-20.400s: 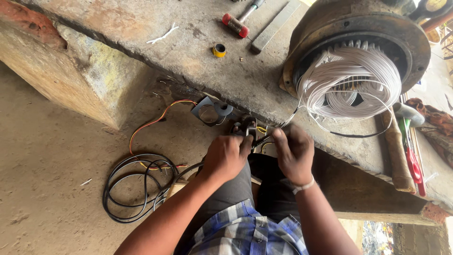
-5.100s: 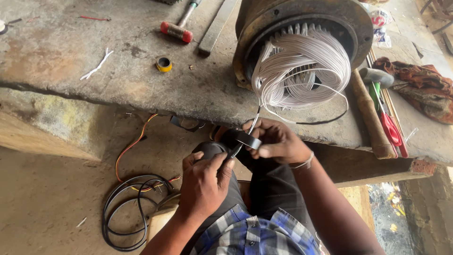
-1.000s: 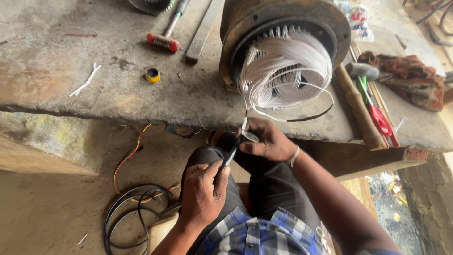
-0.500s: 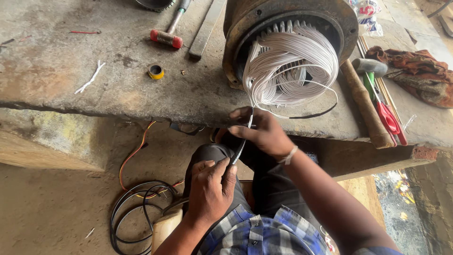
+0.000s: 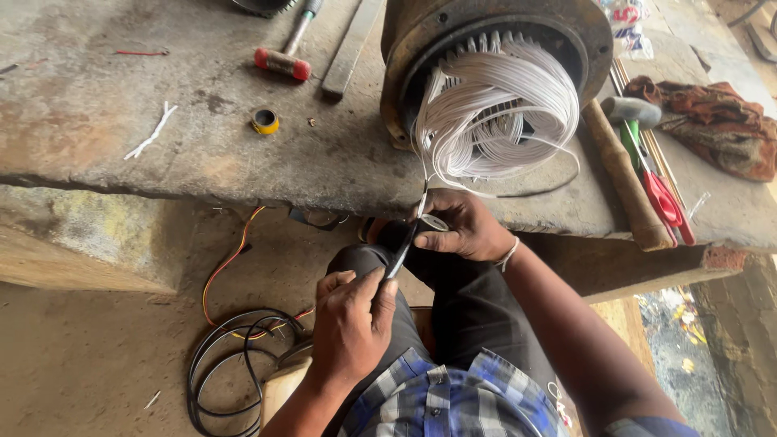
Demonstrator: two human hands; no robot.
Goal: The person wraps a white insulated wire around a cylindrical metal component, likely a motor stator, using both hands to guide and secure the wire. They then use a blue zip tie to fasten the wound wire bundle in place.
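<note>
My right hand [image 5: 465, 231] is at the bench's front edge, closed on a small roll of tape [image 5: 435, 222] and on the white wire lead that hangs down from the white windings [image 5: 502, 113] of a round rusty motor housing [image 5: 494, 36]. A black strip of tape [image 5: 401, 257] runs from that roll down to my left hand [image 5: 352, 324], which pinches its lower end above my lap. The strip is pulled taut between both hands.
On the stone bench [image 5: 162, 154] lie a small yellow tape roll [image 5: 265, 121], a red-ended mallet [image 5: 283, 63], a metal bar [image 5: 352, 48], a wooden-handled hammer [image 5: 623, 178], red-handled cutters [image 5: 665, 198] and a rag [image 5: 716, 133]. Black cable coils [image 5: 231, 368] and an orange wire [image 5: 227, 267] lie on the ground.
Earlier both hands worked on a small part below the bench edge. Now my right hand is up at the winding lead and my left has drawn the tape strip downward; in the last second little moved.
</note>
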